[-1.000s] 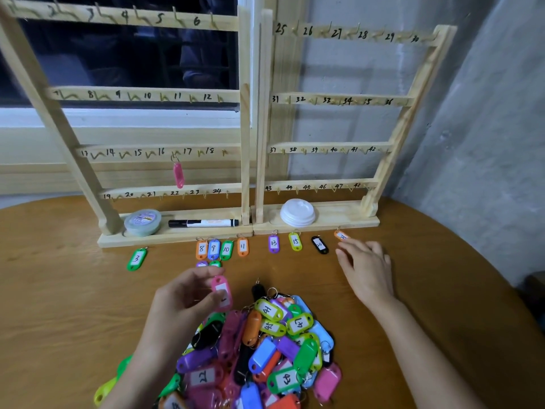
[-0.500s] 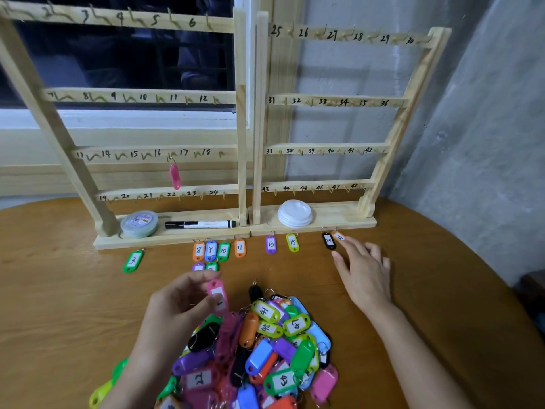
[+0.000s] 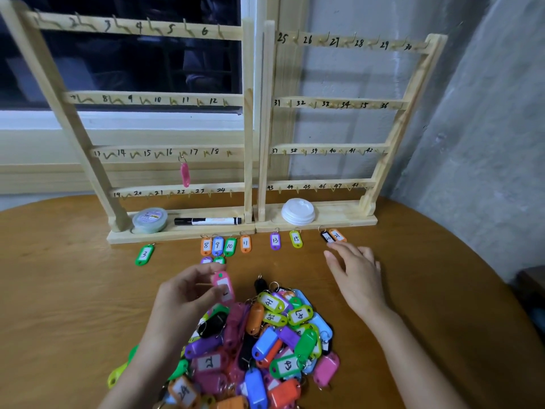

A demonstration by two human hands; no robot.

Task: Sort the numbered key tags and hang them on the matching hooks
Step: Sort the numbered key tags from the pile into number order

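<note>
A heap of coloured numbered key tags [image 3: 265,343] lies on the round wooden table [image 3: 73,305] in front of me. My left hand [image 3: 182,302] pinches a pink tag [image 3: 224,286] above the heap's far left edge. My right hand [image 3: 356,273] rests flat on the table with fingers spread, its fingertips just short of a black tag [image 3: 326,236] and an orange tag [image 3: 337,235]. A row of sorted tags lies along the rack bases: green 3 [image 3: 144,254], 8 to 11 [image 3: 225,245], purple 13 [image 3: 275,241], yellow 15 [image 3: 296,239]. One pink tag [image 3: 185,174] hangs on hook 16.
Two wooden hook racks stand side by side, the left rack [image 3: 247,119] numbered 1 to 24, the right rack [image 3: 398,119] 25 to 48. On their bases sit a round tub [image 3: 149,219], a black marker [image 3: 208,221] and a stack of white lids [image 3: 298,212]. A grey wall rises on the right.
My right hand pushed the black tag up beside the orange one, then drew back slightly toward me. My left hand keeps holding the pink tag in about the same place.
</note>
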